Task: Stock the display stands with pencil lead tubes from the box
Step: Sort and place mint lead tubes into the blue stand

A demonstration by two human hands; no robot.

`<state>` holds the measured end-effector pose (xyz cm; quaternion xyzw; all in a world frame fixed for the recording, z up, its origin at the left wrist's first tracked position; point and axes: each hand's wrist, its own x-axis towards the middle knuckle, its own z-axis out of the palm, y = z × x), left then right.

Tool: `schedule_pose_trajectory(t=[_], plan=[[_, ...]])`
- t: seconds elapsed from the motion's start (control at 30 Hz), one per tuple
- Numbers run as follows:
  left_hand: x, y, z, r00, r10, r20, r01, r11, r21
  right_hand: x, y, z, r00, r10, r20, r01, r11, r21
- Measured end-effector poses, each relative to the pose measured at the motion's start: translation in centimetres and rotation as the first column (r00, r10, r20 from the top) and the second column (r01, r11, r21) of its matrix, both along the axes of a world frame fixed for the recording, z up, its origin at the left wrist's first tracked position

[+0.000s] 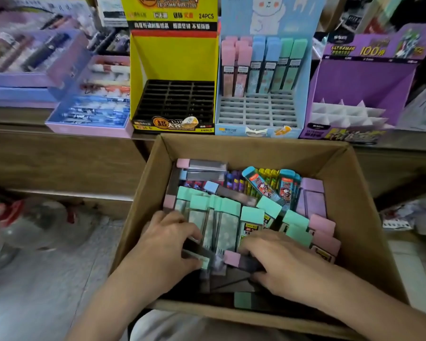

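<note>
A cardboard box [362, 207] in front of me holds many pencil lead tubes with green, pink, blue and purple caps. My left hand [166, 244] grips a green-capped tube [202, 262] near the box's front. My right hand [278, 264] is closed around a pink-capped tube [233, 257]. On the shelf behind stand three display stands. The yellow stand [174, 60] has an empty black slot tray. The light blue stand [303, 92] carries pink, blue and green tubes [263, 67] in its back rows only. The purple stand [362, 80] has empty white dividers.
A lilac tray of pens [94, 104] lies left of the yellow stand, with more pen boxes [32, 52] further left. The wooden shelf front [59, 163] runs behind the box. A red and clear object [8, 217] sits on the grey floor at left.
</note>
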<state>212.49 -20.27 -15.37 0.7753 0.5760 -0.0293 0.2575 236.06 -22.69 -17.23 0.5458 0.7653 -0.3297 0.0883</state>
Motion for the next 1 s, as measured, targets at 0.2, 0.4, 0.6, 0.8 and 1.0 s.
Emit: schedule_pose_trajectory(t=[0.2,0.4,0.6,0.8,1.0], plan=[[-0.4,0.0,-0.1,0.997,-0.032,-0.067,0.032,0.999,-0.007,-0.9,-0.5,-0.1,0.999,-0.014,-0.045,0.014,1.0,-0.007],[-0.1,-0.4,-0.3,0.997,-0.034,-0.069,0.032,0.999,-0.038,-1.1,-0.6,-0.3,0.998,-0.008,-0.056,0.006,1.0,-0.029],[-0.1,-0.2,0.0,0.997,-0.017,-0.077,0.012,0.998,-0.069,-0.6,0.1,0.3,0.999,0.03,-0.018,-0.031,0.996,-0.081],[-0.1,0.1,0.1,0.994,-0.077,-0.074,0.072,0.995,-0.074,1.2,0.7,0.9,1.0,-0.011,0.007,0.012,0.99,-0.141],[-0.5,0.6,0.1,0.992,0.02,0.123,0.0,0.987,-0.161,3.7,1.5,2.8,0.985,-0.168,0.026,0.17,0.976,-0.135]])
